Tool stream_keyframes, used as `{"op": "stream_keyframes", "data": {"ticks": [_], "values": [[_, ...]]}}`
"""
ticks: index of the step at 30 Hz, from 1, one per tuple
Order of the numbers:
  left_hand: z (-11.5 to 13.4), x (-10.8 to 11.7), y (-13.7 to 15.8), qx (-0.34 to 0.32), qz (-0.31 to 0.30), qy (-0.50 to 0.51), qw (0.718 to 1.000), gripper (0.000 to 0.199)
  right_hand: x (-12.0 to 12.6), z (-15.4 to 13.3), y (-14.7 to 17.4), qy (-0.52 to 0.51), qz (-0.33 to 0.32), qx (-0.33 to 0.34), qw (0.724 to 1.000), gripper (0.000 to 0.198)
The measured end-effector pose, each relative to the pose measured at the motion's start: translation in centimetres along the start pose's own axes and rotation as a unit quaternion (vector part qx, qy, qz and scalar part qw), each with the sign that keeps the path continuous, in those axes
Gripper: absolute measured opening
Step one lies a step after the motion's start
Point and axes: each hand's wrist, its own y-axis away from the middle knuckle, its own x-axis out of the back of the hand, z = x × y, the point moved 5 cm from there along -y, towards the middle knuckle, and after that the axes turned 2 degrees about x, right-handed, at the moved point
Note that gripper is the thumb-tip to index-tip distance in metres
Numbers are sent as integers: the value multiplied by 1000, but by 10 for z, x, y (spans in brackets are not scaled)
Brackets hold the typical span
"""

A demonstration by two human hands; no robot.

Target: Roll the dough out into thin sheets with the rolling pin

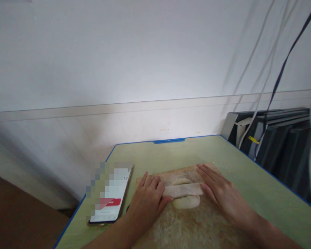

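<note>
A short pale rolling pin [183, 190] lies crosswise over a flattened oval of dough [187, 203], which shows on both its near and far sides. Underneath is a worn, floury wooden board [181, 230]. My left hand [150, 195] rests flat on the pin's left end, fingers stretched forward and thumb along the near side. At the right end, my right hand [220, 188] touches the pin with extended fingers and the thumb close to its tip. Both palms hide the pin's ends. Neither hand is wrapped round it.
A phone [121, 193] with a lit screen, partly pixelated, lies left of the board on the green, blue-edged table [248, 186]. Behind stands a white wall [145, 69]. Dark flat panels [282, 145] lean at the right, with hanging white and black cables [282, 71] in front.
</note>
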Motion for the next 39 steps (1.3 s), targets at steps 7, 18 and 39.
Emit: {"op": "stream_keyframes", "data": {"ticks": [7, 18, 39], "values": [[5, -2, 7, -10, 1, -27, 1000, 27, 5, -6, 8, 5, 18, 9, 1000, 39], [9, -2, 22, -41, -14, -18, 999, 56, 13, -17, 24, 76, 10, 40, 996, 41], [16, -2, 40, -79, 5, -72, 994, 65, 31, -37, 33, 109, 77, 89, 987, 40]]}}
